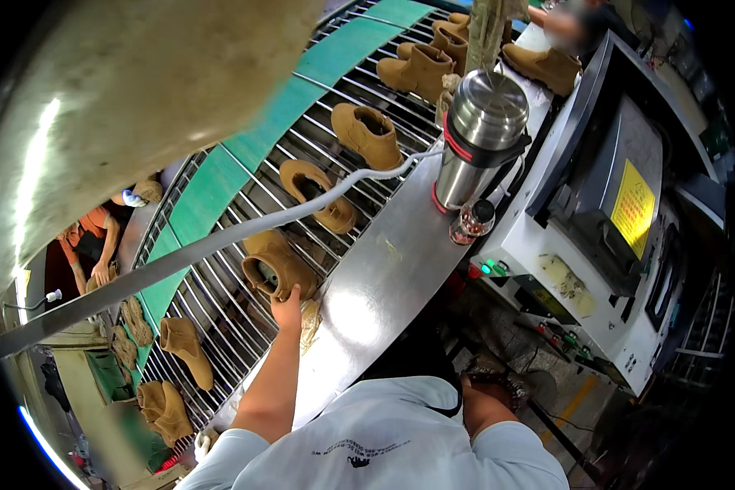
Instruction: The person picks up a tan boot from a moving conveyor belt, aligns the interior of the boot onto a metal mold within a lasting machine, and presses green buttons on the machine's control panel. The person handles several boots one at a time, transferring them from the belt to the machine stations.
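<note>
A tan ankle boot point(279, 263) lies on a curved rack of parallel metal rods point(247, 337), at the edge of a flat, shiny steel ledge point(392, 282); the left hand point(287, 305) meets it at its near end, fingers drawn narrow and holding the boot by its edge; the right forearm point(483, 411) runs into shadow beside the body, and whether the right hand's fingers are wide or narrow cannot be told; further tan boots point(368, 135) stand or lie along the rods, inside a curved flat green strip point(257, 139); a slender grey bar point(245, 231) crosses above the rack; on the ledge, a cylindrical stainless-steel flask with red trim point(464, 169) stands just beside a small clear bottle with a black cap point(469, 224); rightward is a white-and-grey machine bearing a yellow label point(539, 269).
</note>
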Motion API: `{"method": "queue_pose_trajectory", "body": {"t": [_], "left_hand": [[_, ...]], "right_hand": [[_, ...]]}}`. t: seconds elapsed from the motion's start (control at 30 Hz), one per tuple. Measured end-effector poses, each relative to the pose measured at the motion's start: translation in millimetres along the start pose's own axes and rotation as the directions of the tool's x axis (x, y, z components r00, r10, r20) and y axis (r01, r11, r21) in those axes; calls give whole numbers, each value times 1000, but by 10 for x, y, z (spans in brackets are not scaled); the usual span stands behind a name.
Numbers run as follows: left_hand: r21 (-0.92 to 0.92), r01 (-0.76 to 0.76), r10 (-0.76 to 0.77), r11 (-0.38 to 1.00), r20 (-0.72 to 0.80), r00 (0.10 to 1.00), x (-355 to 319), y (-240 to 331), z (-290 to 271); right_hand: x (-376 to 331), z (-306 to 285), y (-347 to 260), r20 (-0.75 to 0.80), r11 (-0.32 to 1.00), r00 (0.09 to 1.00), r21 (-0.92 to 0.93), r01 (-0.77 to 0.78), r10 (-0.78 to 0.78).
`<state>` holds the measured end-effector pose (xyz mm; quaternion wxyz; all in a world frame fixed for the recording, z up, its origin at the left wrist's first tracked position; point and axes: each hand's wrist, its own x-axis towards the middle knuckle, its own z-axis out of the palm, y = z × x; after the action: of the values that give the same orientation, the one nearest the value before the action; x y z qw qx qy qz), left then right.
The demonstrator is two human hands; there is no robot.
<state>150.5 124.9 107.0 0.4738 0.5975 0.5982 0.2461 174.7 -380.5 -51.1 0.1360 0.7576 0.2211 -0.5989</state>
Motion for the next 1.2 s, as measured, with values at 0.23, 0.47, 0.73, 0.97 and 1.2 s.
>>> {"method": "queue_pose_trajectory", "body": {"t": [0.23, 0.47, 0.73, 0.97, 1.2], "left_hand": [[-82, 77, -70, 994, 82, 994, -185, -471, -292], [326, 394, -503, 859, 677, 537, -1038, -738, -317], [242, 578, -578, 779, 634, 514, -1670, -1122, -112], [42, 579, -482, 814, 605, 634, -1796, -1159, -265], [-333, 297, -162, 895, 378, 911, -2185, -1394, -174]], "right_hand": [[220, -591, 201, -305, 923, 949, 339, 183, -76], [403, -1312, 979, -206, 941, 970, 283, 185, -129], [238, -2113, 852, -496, 911, 846, 226, 344, -197], [675, -1967, 640, -557, 699, 753, 380, 607, -351], [863, -1657, 688, -719, 611, 577, 267, 745, -388]]}}
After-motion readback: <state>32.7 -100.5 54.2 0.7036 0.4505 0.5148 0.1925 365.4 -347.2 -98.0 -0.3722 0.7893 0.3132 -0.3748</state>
